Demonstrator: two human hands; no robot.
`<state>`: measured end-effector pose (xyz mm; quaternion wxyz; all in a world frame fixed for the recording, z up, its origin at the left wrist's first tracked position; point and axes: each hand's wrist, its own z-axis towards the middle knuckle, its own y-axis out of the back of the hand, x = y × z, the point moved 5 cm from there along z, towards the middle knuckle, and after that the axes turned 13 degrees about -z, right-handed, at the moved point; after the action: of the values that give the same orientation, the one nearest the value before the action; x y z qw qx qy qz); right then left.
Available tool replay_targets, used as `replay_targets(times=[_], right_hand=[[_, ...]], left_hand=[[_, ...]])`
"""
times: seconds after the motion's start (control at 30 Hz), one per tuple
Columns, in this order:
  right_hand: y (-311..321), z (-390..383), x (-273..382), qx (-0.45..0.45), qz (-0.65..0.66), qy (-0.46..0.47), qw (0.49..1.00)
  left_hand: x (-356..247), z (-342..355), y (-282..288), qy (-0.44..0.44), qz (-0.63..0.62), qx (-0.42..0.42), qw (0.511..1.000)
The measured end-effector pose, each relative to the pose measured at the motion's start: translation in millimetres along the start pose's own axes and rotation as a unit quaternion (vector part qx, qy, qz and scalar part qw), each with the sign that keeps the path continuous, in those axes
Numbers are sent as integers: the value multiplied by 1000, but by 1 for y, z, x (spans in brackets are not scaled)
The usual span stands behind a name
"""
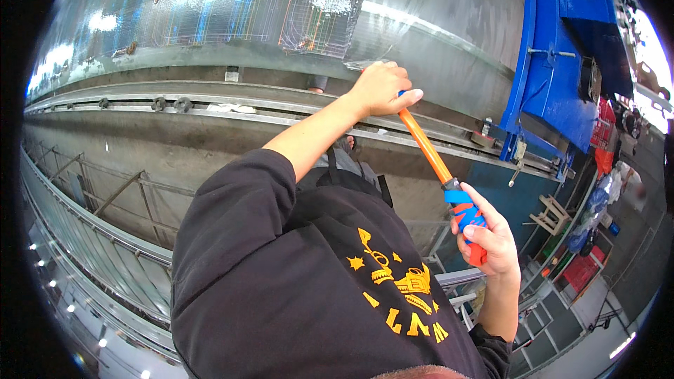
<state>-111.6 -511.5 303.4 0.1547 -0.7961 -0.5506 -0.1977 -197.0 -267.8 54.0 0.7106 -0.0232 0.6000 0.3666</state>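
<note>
From where I stand, the person's right hand (491, 235) is closed round the blue-and-red wrapped grip (465, 214) of a long hand tool, set back from the shiny drum (435, 49) on the person's side. The tool's orange shaft (425, 144) slants from there toward the drum, up to the left hand (382, 90), whose fingers are curled over its far end, right by the drum's near edge; the tip is hidden, so I cannot tell what it touches. To handle it well, I'd judge, the left hand should guide and steady that end while the right supplies even force, wrists straight, stance square to the drum. The metal rail (281, 107) along the drum's near side and the blue machine frame (554, 63) at its right end call for clearance, and thin coloured lines (225, 0) on the drum's left stretch deserve care.
</note>
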Motion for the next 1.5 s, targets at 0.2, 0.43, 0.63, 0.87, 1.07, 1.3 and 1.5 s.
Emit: replay_targets(times=[0.2, 0.43, 0.63, 0.87, 1.07, 1.3, 1.5], right_hand=[[-13, 1, 17, -17, -49, -40, 998], [-23, 18, 59, -38, -101, -74, 991], [-26, 57, 145, -87, -73, -118, 986], [0, 121, 243, -182, -54, -81, 978], [24, 190, 338, -224, -33, 1, 974], [31, 240, 414, -128, -27, 41, 991], [12, 284, 390, -40, 57, 111, 991]], left_hand=[[12, -17, 5, 10, -55, -63, 996], [31, -1, 22, -57, -105, -142, 983], [74, 64, 60, -57, -128, -152, 978], [133, 182, 103, -94, -111, -160, 976], [200, 299, 141, -161, -122, -200, 959], [244, 380, 168, -159, -77, -173, 969], [299, 431, 190, -316, 61, -150, 935]])
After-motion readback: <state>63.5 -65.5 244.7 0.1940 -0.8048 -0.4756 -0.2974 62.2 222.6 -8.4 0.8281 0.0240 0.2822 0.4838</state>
